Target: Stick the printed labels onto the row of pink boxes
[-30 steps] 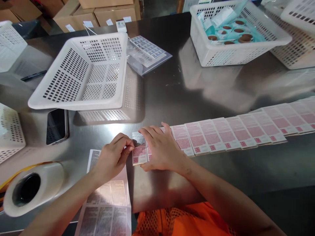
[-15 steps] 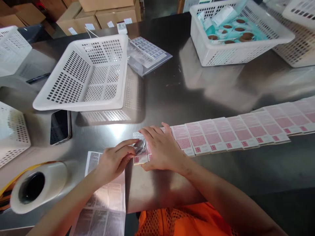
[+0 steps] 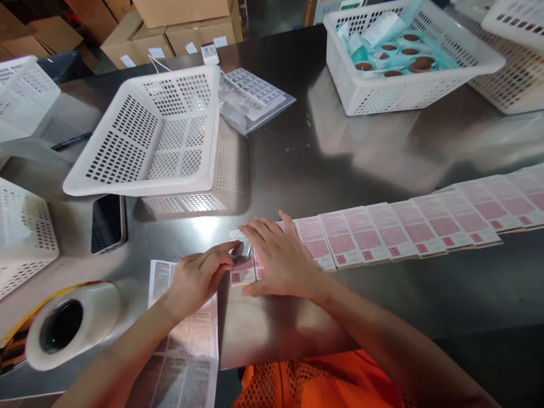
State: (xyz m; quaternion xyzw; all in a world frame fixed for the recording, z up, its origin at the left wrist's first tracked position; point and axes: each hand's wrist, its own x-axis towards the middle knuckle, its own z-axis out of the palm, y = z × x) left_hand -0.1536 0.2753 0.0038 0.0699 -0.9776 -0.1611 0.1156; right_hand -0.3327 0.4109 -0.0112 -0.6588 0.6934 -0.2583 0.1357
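Orange mesh garment (image 3: 314, 388) showing at bottom centre. Printed sheet (image 3: 193, 351) lying lower left of centre, the left forearm crossing above it; a wide roll (image 3: 38, 345) with a dark core is resting at lower left. Mid-frame, the left hand (image 3: 198, 280) is pinching a small, glossy clear film (image 3: 243, 249) between thumb and fingers, over the leftmost card of a pink-and-white row of cards (image 3: 351, 241). The right hand (image 3: 283, 258) is spreading across the row's left end, fingers splayed and unclenched, thumb at the lower edge. The row is overlapping and running from centre to the right edge, on a shiny metal table (image 3: 289, 175). Phone (image 3: 107, 224) lying left of centre; pen (image 3: 71, 141) farther up. White basket (image 3: 140, 188) standing upper left, papers in a clear sleeve (image 3: 259, 93) lying just beside it. Upper right, another white basket (image 3: 357, 93) is holding teal packets (image 3: 395, 54). Cardboard boxes (image 3: 181, 14) are sitting beyond, upper left.
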